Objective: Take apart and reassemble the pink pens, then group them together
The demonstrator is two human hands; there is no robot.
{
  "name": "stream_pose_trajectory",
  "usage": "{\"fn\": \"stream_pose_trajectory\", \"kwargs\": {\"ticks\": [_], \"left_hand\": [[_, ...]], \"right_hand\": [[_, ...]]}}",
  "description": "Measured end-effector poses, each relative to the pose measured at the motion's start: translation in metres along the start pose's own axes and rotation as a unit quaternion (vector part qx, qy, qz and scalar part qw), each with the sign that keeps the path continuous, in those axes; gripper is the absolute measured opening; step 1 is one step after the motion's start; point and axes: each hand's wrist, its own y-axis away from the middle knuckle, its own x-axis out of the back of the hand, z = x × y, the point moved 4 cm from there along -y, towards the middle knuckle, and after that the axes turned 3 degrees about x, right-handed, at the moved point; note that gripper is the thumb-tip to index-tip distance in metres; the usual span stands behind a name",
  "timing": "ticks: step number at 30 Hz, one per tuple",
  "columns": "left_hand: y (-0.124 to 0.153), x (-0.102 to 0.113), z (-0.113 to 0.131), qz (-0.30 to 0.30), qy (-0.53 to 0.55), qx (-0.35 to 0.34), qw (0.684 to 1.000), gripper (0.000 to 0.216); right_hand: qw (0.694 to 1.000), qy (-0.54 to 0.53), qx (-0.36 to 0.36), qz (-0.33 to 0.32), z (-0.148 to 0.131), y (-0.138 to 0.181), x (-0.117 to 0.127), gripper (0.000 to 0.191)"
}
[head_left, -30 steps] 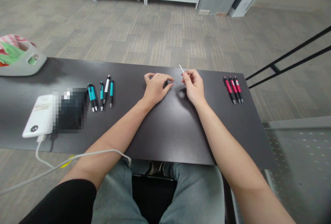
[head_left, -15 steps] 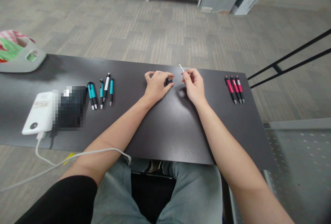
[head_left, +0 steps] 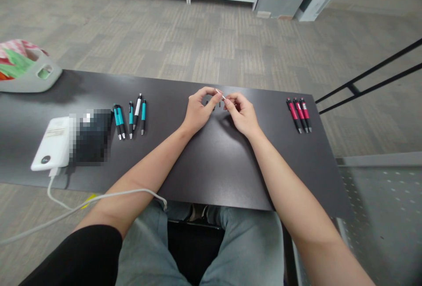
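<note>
Over the far middle of the dark table, my left hand (head_left: 198, 110) and my right hand (head_left: 243, 113) meet fingertip to fingertip. Between them runs a thin white pen refill (head_left: 223, 97), mostly covered by the fingers. My right thumb and fingers grip one end of it, while the left thumb and index finger are closed on the other. Small dark pieces (head_left: 216, 107) show behind and below the left hand; their shape is partly hidden.
Several teal pens (head_left: 143, 112) and a white pen (head_left: 137, 110) lie left, three red pens (head_left: 300, 112) right. A white power bank (head_left: 52, 141) with a cable (head_left: 112, 195) sits beside a blurred black object (head_left: 90, 138). A basket (head_left: 49, 81) stands at the far left.
My hands have come together. The refill, earlier held upright by my right hand alone, is now lowered to my left fingertips, which have lifted and closed on its end.
</note>
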Motion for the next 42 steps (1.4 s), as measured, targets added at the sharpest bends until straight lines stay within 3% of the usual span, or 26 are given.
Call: {"fn": "stream_pose_trajectory", "kwargs": {"ticks": [5, 8, 14, 19, 24, 30, 36, 42], "left_hand": [[-0.016, 0.015, -0.021, 0.128, 0.073, 0.032, 0.988, 0.049], [-0.019, 0.021, -0.026, 0.144, 0.073, 0.032, 0.986, 0.047], [0.004, -0.002, -0.004, -0.029, -0.073, 0.027, 0.997, 0.018], [0.018, -0.015, 0.016, -0.121, -0.266, 0.026, 0.956, 0.003], [0.013, -0.002, 0.021, -0.169, -0.300, -0.027, 0.938, 0.011], [0.008, 0.010, 0.005, -0.299, -0.318, -0.102, 0.894, 0.023], [0.013, 0.001, 0.004, -0.315, -0.331, -0.107, 0.883, 0.026], [0.019, -0.019, 0.019, -0.231, -0.367, -0.103, 0.895, 0.025]], "right_hand": [[1.000, 0.008, 0.015, 0.008, 0.003, -0.002, 0.003, 0.046], [0.999, 0.019, 0.005, 0.037, 0.007, -0.004, 0.008, 0.049], [0.995, 0.009, -0.012, 0.100, 0.013, -0.009, 0.019, 0.058], [0.993, 0.009, 0.001, 0.114, 0.018, -0.011, 0.025, 0.062], [0.990, 0.033, -0.008, 0.139, 0.026, -0.012, 0.032, 0.065], [0.988, 0.024, -0.022, 0.148, 0.037, -0.016, 0.038, 0.060], [0.992, 0.022, -0.021, 0.124, 0.041, -0.019, 0.042, 0.062], [0.988, 0.007, -0.002, 0.154, 0.038, -0.019, 0.050, 0.065]]}}
